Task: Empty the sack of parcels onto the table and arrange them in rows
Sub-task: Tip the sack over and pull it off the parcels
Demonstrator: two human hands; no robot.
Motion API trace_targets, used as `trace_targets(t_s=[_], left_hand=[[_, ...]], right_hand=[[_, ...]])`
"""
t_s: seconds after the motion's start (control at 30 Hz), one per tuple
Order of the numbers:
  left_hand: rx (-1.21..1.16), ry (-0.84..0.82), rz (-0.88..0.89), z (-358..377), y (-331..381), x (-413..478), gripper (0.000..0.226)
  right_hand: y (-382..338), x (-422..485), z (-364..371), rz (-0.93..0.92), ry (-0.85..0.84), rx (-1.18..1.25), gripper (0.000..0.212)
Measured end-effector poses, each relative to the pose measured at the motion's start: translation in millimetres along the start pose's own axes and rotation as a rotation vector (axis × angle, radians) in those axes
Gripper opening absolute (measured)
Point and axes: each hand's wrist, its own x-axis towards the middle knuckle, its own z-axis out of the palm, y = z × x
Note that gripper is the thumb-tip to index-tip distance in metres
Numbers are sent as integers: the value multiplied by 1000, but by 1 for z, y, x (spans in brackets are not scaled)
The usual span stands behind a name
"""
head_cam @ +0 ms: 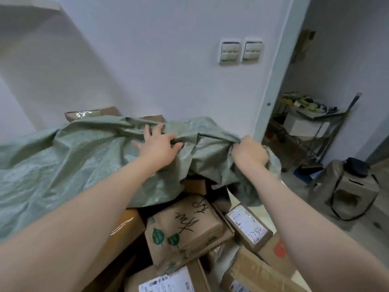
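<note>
Both hands grip the green sack [69,157], which sprawls from centre out to 9 o'clock, draped over the parcels. Left hand [156,144] near centre, fingers spread and curled onto a bunched fold of the cloth, thumb hooked under the fold; a loose pinch, hand half open. Right hand [250,153] at 2 o'clock from centre, closed tight in a fist on a gathered corner of the sack.

The sack's mouth hangs open between the two hands and downward. Brown boxes lie in a jumbled pile at 6 o'clock, touching and overlapping, not in rows. A leaf-print box [183,230] with black handwriting sits tilted just under the sack's edge. A box marked 0877 [249,226] lies just beside it at 3 o'clock. A white-label box [168,281] lies at the bottom edge. Another box [90,113] pokes out behind the sack at 11 o'clock, against the wall [147,60].

Two switches [241,51] on the wall at 1 o'clock.
</note>
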Motion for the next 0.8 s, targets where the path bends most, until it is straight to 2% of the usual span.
trace_targets(t_s=[0.1,0.17,0.23,0.27,0.37,0.43,0.5,0.53,0.57,0.63,0.7,0.73,0.77,0.8], left_hand=[[-63,125,-75,-12,1,10,36],[-124,228,-163,-15,-2,18,32],[-151,294,-168,-14,-9,23,39],[-136,288,-136,-13,-11,24,46],[-18,144,-68,-3,-16,35,54],[53,9,-122,9,-26,45,56],[130,-115,-211,25,-42,54,59],[176,-164,-244,32,-48,56,60],[218,-196,-262,38,-53,59,61],[260,-202,-274,43,-54,63,61],[261,-179,-275,41,-47,70,61],[262,-169,-277,39,-41,73,61],[263,-161,-283,36,-35,75,59],[255,-149,-301,32,-27,76,57]], right_hand=[[-35,35,-24,-182,310,17,40],[-57,61,-15,-351,314,160,53],[-77,84,2,-476,155,312,59],[-87,93,12,-488,43,309,58],[-100,111,60,-522,-329,174,59],[-91,107,88,-549,-550,213,68],[-78,101,105,-572,-645,296,58],[-70,102,109,-592,-614,329,51],[-59,104,111,-603,-513,360,44],[-31,109,112,-495,-140,421,33],[3,109,101,-196,221,420,36],[20,108,99,7,293,410,42],[33,103,90,237,272,398,52],[46,102,89,462,179,416,65]])
